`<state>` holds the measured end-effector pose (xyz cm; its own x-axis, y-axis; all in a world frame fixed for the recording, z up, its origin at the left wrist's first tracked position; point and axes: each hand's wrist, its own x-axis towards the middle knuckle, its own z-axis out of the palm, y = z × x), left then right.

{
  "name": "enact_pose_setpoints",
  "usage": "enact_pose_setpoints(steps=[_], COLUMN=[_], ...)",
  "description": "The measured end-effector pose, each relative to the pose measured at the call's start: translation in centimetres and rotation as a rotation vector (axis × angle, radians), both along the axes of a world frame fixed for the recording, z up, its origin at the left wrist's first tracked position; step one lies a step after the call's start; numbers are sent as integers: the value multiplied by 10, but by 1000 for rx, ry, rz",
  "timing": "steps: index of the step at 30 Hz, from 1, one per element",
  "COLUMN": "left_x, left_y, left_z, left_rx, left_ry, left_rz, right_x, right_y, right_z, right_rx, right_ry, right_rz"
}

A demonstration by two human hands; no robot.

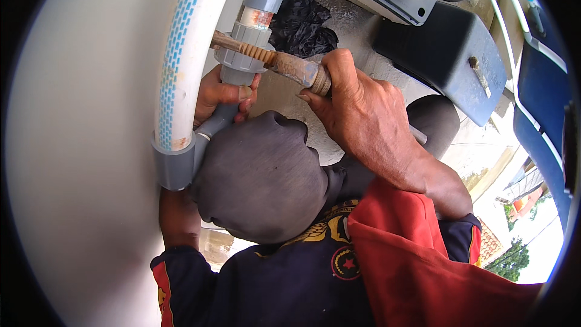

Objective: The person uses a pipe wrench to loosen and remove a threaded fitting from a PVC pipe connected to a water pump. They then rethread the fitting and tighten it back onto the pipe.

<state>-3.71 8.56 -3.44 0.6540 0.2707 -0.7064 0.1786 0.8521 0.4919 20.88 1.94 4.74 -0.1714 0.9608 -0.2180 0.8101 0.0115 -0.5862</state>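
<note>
Right hand (370, 112) closed on wrench (295, 69), likely heavy, stiff, best held back from jaws; left hand (219, 93) wraps grey fitting (237, 76).

Head-worn fisheye, facing down, close above pipe wrench (295, 68).

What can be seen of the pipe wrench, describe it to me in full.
The pipe wrench looks like worn, rust-stained metal. A brown, ridged section lies toward its head, then a smoother scuffed body and a ringed collar. It slants from upper left to lower right, its head end crossing in front of the light grey fitting; whether it bites there is unclear. The right hand grips it around the collar, and what looks like its grey handle end shows beyond the hand.
</note>
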Motion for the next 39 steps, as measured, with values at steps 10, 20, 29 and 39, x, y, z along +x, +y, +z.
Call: enact_pose_setpoints(steps=[10, 20, 29, 39], left_x=[11, 2, 10, 12], left_y=[-2, -4, -2, 5], left_z=[13, -4, 3, 5], left_rx=[6, 146, 261, 336], left_ry=[96, 52, -40, 45], left_rz=[49, -5, 253, 193], right_x=[-21, -16, -12, -20], right_y=[6, 7, 2, 0], right_z=[34, 23, 10, 21], right_rx=[-67, -55, 87, 108], right_ry=[-344, -363, -300, -341], right_rz=[121, 152, 122, 115])
